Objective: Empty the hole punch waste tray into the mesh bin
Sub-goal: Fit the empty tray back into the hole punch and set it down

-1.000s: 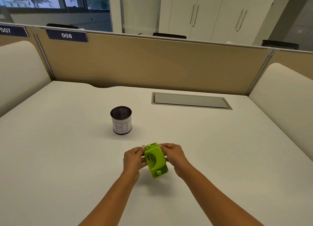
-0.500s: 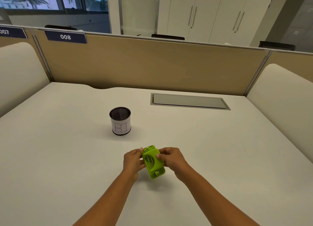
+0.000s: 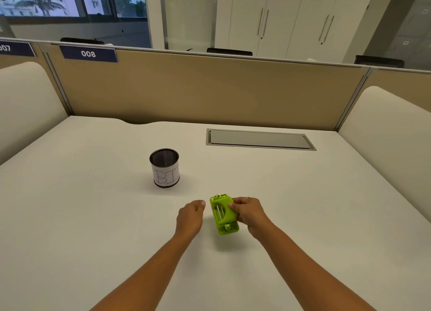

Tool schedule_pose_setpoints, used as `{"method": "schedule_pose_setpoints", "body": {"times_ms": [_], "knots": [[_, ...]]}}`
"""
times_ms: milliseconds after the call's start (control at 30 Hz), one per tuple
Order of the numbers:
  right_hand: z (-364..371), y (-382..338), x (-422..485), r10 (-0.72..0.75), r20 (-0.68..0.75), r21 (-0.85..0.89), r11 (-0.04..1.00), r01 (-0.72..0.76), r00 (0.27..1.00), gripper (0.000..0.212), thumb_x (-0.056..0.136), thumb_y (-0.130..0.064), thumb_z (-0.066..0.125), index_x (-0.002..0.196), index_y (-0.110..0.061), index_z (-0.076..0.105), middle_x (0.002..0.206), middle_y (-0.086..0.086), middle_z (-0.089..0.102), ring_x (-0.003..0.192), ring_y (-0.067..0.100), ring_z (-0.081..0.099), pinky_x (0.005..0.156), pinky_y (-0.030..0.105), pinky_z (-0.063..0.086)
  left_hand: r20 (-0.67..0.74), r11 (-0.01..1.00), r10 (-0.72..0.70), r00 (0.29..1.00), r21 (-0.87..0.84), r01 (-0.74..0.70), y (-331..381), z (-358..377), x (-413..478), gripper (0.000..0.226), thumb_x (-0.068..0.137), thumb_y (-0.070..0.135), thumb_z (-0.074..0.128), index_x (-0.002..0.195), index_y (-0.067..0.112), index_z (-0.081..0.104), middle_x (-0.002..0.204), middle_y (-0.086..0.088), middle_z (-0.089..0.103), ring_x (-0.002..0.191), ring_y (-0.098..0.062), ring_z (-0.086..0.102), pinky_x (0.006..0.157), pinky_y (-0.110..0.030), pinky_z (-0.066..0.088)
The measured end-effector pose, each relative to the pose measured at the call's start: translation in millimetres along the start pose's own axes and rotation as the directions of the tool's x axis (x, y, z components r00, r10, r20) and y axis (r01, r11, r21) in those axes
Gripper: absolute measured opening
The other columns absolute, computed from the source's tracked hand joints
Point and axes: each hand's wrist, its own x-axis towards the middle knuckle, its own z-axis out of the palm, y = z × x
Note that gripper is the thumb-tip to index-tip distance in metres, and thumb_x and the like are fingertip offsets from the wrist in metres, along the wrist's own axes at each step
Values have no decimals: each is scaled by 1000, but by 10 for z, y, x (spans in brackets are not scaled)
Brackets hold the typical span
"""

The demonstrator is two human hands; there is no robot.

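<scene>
A lime-green hole punch (image 3: 223, 215) is held just above the white desk, turned on its side so its underside with two metal pins faces left. My right hand (image 3: 247, 212) grips it from the right, thumb on the near face. My left hand (image 3: 190, 216) is a short gap to the left of the punch, touching nothing, its fingers loosely curled. The black mesh bin (image 3: 164, 167), with a white paper label marked "BI", stands upright on the desk further back and to the left of both hands.
A grey cable hatch (image 3: 260, 139) is set flush in the desk at the back right. Tan partition panels (image 3: 205, 89) close off the far edge, and cream side screens (image 3: 387, 128) stand at left and right.
My left hand has let go of the hole punch and drawn a little to the left. The punch stays in my right hand and has shifted slightly right.
</scene>
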Motion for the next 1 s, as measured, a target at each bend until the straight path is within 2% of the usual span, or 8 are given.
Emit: {"method": "schedule_pose_setpoints", "body": {"times_ms": [33, 67, 133, 233, 300, 467, 1000], "knots": [[-41, -9, 41, 9, -22, 9, 1000, -9, 1000, 32, 83, -2, 63, 114, 8, 60, 121, 29, 60, 98, 31, 60, 95, 47, 50, 10, 998, 23, 1000, 65, -24, -7, 19, 12, 24, 98, 27, 37, 100, 19, 59, 109, -15, 65, 116, -30, 55, 86, -29, 39], [-74, -16, 75, 17, -46, 15, 1000, -16, 999, 32, 83, -2, 63, 114, 8, 60, 122, 28, 60, 101, 33, 61, 95, 47, 50, 21, 993, 39, 999, 110, -41, -26, 31, 21, 31, 99, 28, 35, 114, 17, 60, 120, -13, 63, 122, -28, 51, 92, -29, 38], [-139, -23, 137, 33, -93, 28, 999, -30, 995, 33, 83, -3, 63, 114, 7, 60, 123, 28, 60, 107, 37, 61, 95, 46, 50, 44, 982, 64, 997, 176, -71, -72, 52, 40, 42, 99, 30, 33, 135, 12, 47, 141, -8, 50, 133, -23, 41, 106, -30, 31], [-233, -5, 221, 51, -145, 50, 998, -44, 988, 32, 83, -1, 63, 113, 7, 60, 122, 28, 60, 103, 36, 61, 94, 45, 51, 119, 942, 97, 988, 310, -130, -155, 95, 66, 48, 100, 32, 28, 144, 13, 33, 153, -5, 31, 144, -20, 21, 117, -34, 15], [-274, 17, 256, 67, -169, 57, 997, -58, 983, 32, 83, -1, 63, 114, 8, 60, 122, 28, 60, 107, 38, 60, 96, 46, 49, 156, 908, 103, 982, 388, -157, -199, 112, 70, 50, 100, 33, 26, 146, 14, 26, 157, -4, 20, 146, -19, 10, 118, -35, 7], [-336, 79, 337, 101, -217, 46, 995, -94, 971, 34, 83, -1, 63, 115, 7, 60, 123, 28, 59, 114, 40, 57, 101, 49, 46, 209, 852, 91, 974, 490, -185, -269, 146, 82, 53, 100, 36, 24, 148, 15, 18, 159, -5, 9, 147, -19, 3, 118, -37, 4], [-435, 235, 468, 130, -250, 33, 992, -126, 960, 35, 84, -2, 62, 117, 6, 59, 124, 27, 59, 115, 39, 57, 100, 46, 47, 222, 795, 64, 973, 578, -184, -328, 149, 79, 53, 101, 35, 21, 149, 16, 12, 160, -4, 4, 147, -19, -1, 118, -38, 2]]}}
